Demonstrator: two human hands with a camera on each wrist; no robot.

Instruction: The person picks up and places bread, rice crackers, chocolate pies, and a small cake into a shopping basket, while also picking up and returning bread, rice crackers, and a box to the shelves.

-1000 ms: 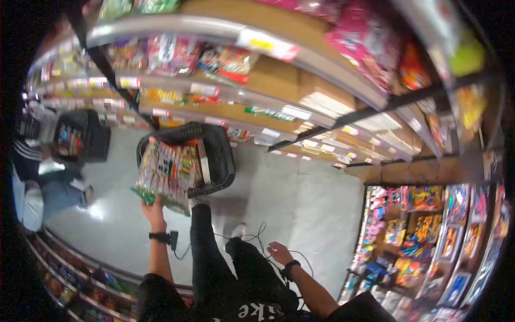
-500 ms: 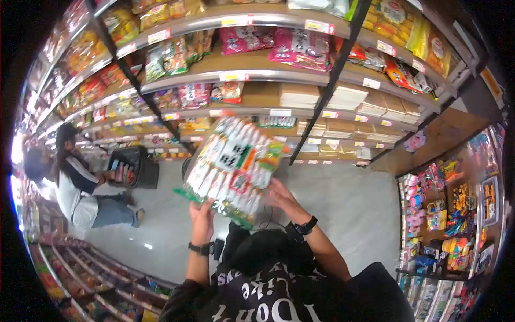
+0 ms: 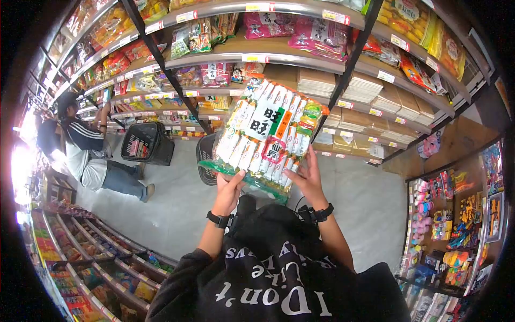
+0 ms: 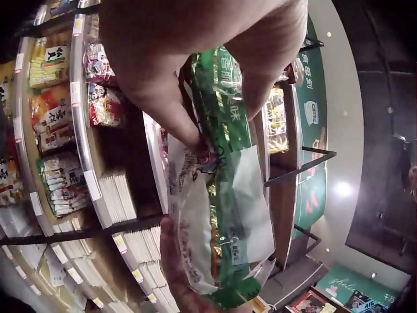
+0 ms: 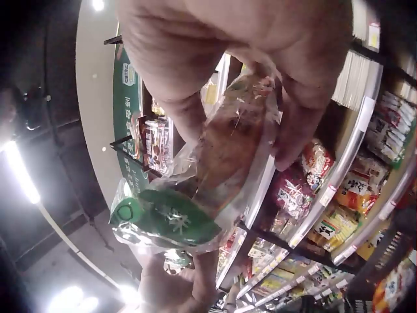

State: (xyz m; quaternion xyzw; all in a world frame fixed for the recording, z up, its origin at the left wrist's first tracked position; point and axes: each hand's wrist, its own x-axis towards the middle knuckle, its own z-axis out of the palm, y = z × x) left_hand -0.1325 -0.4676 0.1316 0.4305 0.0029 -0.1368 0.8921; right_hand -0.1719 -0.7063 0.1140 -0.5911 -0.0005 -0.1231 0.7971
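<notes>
Partly hidden: black basket behind snack bag, fingers gripping bag.

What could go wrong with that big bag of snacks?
It might slip: the left hand holds the near green edge and the right hand the right side, so the far end could droop. If it fell, the little wrapped packs inside might get crushed. And the bag partly hides the black basket from the head camera, so the person could perhaps bump into it when stepping forward.
</notes>
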